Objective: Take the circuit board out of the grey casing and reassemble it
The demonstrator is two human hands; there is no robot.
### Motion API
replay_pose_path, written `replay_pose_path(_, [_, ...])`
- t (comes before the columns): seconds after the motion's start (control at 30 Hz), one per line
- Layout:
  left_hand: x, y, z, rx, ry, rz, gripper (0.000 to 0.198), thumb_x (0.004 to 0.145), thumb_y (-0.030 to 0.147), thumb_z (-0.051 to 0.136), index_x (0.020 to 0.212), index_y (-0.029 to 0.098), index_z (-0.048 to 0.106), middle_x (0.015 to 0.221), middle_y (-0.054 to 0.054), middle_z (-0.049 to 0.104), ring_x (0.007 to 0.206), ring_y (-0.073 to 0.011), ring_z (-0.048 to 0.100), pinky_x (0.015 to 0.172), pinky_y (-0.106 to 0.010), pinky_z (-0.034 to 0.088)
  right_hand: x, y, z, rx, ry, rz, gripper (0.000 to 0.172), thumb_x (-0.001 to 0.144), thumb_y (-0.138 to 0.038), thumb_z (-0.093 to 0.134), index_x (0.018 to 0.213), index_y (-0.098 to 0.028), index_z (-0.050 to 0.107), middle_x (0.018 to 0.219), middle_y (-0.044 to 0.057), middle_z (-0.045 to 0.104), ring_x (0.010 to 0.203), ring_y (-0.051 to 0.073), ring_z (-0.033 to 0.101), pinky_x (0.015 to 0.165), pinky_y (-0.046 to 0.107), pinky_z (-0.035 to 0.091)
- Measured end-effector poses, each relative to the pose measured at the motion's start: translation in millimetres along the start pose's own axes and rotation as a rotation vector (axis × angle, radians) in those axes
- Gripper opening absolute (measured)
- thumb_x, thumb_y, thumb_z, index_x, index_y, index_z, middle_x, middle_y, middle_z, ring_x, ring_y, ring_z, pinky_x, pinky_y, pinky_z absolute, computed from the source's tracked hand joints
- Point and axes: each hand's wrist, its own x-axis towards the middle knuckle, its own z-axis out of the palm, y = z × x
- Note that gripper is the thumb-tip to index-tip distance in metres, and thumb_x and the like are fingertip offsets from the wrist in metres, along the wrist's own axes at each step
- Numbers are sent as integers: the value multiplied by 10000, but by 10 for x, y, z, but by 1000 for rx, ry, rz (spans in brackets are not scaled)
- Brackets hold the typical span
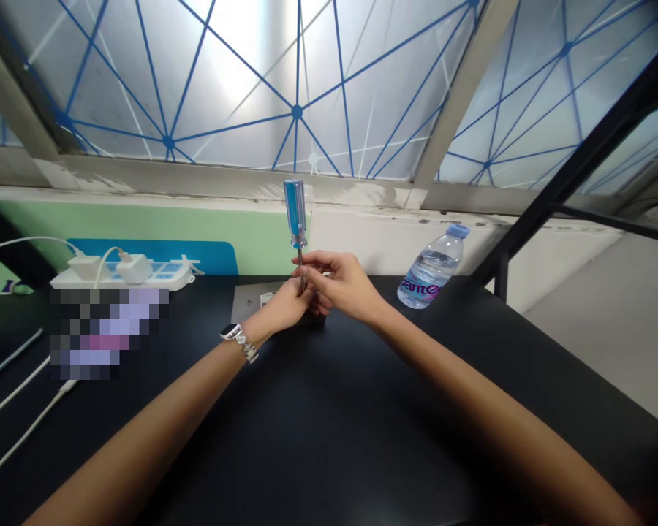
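Note:
A screwdriver with a blue and clear handle stands nearly upright, its handle at the top and its metal shaft running down between my hands. My right hand is closed on the shaft with thumb and fingers. Close against it on the left, my left hand has its fingers bent near the lower shaft; what they hold is hidden. Behind and beneath the hands lies a flat grey board with a small pale part on it, mostly covered by my hands.
A water bottle stands at the right by the wall. On the left are a white power strip with plugs, a blurred-out object and white cables. A black slanted frame rises at the right.

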Motion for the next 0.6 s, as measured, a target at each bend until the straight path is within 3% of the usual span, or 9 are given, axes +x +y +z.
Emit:
replay_pose_path(0.13, [-20, -94, -35, 112, 101, 40, 283, 906, 432, 628, 888, 150, 635, 798, -92, 731, 739, -224, 697, 681, -332, 557, 20, 43, 14, -58, 100, -50, 232, 870, -273, 624, 1037, -146, 723, 943, 81, 773, 693, 172, 704, 563, 269, 552])
replay_pose_path(0.2, [-72, -133, -71, 161, 203, 107, 309, 856, 438, 704, 977, 162, 632, 848, -74, 719, 788, -219, 682, 708, -327, 542, 25, 60, 16, -88, 139, -85, 207, 859, -271, 645, 996, -145, 737, 893, 74, 773, 821, 201, 718, 671, 287, 562])
replay_pose_path(0.37, [-218, -174, -141, 150, 337, 164, 344, 788, 454, 781, 782, 179, 576, 756, -11, 642, 723, -170, 632, 726, -310, 522, 25, 100, 30, -95, 193, -103, 209, 846, -296, 679, 968, -135, 732, 834, 61, 757, 782, 191, 695, 695, 295, 534])
replay_pose_path(0.6, [-249, -149, -119, -78, 265, 107, 257, 786, 380, 788, 811, 153, 671, 740, -33, 706, 711, -184, 688, 713, -308, 544, 33, 112, 26, -93, 229, -143, 144, 837, -293, 697, 860, -153, 674, 760, 26, 685, 713, 148, 631, 677, 269, 509])
